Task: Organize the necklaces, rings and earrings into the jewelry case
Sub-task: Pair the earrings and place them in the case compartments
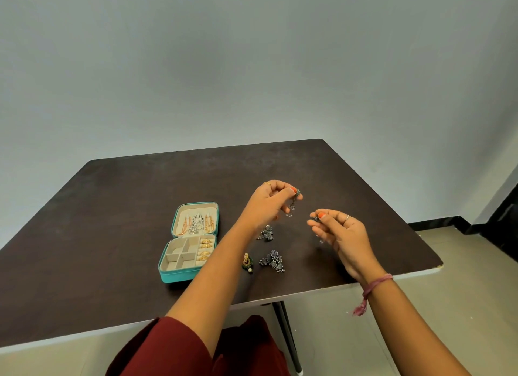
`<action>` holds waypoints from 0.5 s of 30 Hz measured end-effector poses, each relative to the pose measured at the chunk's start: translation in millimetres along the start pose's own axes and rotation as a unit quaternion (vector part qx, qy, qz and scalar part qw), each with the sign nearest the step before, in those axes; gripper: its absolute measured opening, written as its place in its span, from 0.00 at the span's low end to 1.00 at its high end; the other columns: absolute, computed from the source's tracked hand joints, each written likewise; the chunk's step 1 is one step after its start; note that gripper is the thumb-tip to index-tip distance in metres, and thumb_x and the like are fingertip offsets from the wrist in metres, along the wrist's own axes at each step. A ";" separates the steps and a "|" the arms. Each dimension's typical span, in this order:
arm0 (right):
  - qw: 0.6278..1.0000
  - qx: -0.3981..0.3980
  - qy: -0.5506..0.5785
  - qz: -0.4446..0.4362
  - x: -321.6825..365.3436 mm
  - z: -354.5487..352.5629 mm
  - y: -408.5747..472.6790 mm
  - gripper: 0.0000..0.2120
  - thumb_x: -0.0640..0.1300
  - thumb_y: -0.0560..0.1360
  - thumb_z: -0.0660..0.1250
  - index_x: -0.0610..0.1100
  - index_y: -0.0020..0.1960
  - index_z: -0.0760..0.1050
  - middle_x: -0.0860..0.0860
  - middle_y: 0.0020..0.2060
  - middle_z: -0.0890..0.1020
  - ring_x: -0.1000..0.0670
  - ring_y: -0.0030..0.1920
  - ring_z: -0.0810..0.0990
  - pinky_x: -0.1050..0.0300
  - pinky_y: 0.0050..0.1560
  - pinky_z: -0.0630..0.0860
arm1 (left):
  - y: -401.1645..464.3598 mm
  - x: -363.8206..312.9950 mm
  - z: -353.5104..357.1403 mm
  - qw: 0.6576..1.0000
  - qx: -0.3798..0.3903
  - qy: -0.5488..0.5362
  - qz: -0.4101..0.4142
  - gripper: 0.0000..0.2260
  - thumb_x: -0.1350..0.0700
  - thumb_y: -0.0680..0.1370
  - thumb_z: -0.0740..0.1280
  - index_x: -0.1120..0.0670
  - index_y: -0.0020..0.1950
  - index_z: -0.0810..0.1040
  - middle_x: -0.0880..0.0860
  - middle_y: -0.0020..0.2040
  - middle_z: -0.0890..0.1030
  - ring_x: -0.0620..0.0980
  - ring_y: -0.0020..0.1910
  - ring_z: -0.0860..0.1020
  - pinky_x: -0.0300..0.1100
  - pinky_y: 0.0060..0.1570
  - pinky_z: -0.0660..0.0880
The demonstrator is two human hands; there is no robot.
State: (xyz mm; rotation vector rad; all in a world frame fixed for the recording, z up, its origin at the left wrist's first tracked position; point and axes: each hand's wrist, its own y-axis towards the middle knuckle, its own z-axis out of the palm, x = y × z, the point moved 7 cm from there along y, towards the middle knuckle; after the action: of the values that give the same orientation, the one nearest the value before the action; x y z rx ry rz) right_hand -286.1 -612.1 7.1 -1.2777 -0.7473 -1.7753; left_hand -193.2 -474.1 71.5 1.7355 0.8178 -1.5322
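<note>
My left grip [270,197] pinches dangling dark silver earring [293,204] above dark brown surface [126,207]; my right grip [337,230] pinches small piece, too small to identify. Open teal jewelry case [179,276] toward surface's left edge.

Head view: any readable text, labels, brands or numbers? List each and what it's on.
None readable.
Jewelry case: no logo or label shows on its teal shell or cream lining.
Table: bare dark top, no markings.
Wall: plain, no signs.
Earrings in the left hand and right hand, and those lying on the table: too small to show any stamp.
</note>
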 end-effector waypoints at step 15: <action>0.978 0.029 -0.181 -0.098 72.1 24.3 -22.8 0.09 0.41 0.75 0.70 0.48 0.55 0.80 0.47 0.43 0.84 0.55 0.32 0.81 0.66 0.28 0.72 | -15.4 -11.8 0.3 0.993 0.041 -0.112 0.003 0.08 0.60 0.77 0.68 0.56 0.55 0.82 0.48 0.43 0.84 0.39 0.32 0.71 0.33 0.34 0.64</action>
State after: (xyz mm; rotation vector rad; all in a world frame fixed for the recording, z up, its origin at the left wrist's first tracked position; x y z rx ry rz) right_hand -306.1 -600.0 83.0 -1.5544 -1.1539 -1.6751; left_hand -207.2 -465.7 82.0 1.5854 0.6442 -1.7409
